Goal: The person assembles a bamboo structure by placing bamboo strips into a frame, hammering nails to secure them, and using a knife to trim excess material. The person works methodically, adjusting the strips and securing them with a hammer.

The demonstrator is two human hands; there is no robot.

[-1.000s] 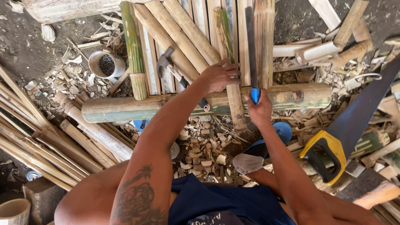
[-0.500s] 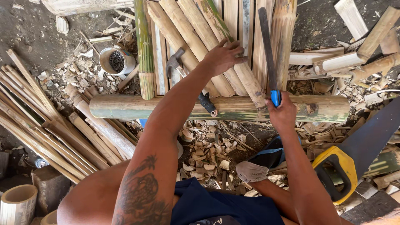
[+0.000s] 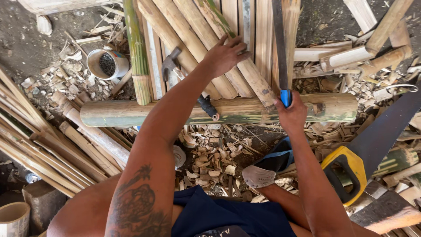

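1. Head view: a tin of nails (image 3: 107, 64) is seen at far left, beside a hammer (image 3: 186, 81).
2. A split bamboo slat (image 3: 239, 66) is pressed flat under the left hand (image 3: 226, 55), fingers spread.
3. A blue-handled blade (image 3: 280, 52) is gripped by the right hand (image 3: 290, 115), fingers clenched, over the bamboo pole (image 3: 219, 110).
4. A yellow-handled saw (image 3: 372, 147) lies at right.

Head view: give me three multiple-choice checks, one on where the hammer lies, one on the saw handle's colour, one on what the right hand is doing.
1. Where is the hammer?
A. on the bamboo slats
B. in the tin
C. in the left hand

2. What colour is the saw handle?
A. red
B. yellow and black
C. white

3. What is the right hand doing?
A. hanging free
B. resting flat
C. gripping a blue-handled blade

Answers: 1 A, it lies across the slats beside the left hand. 2 B, yellow grip, black frame. 3 C, fingers wrap the blade handle.
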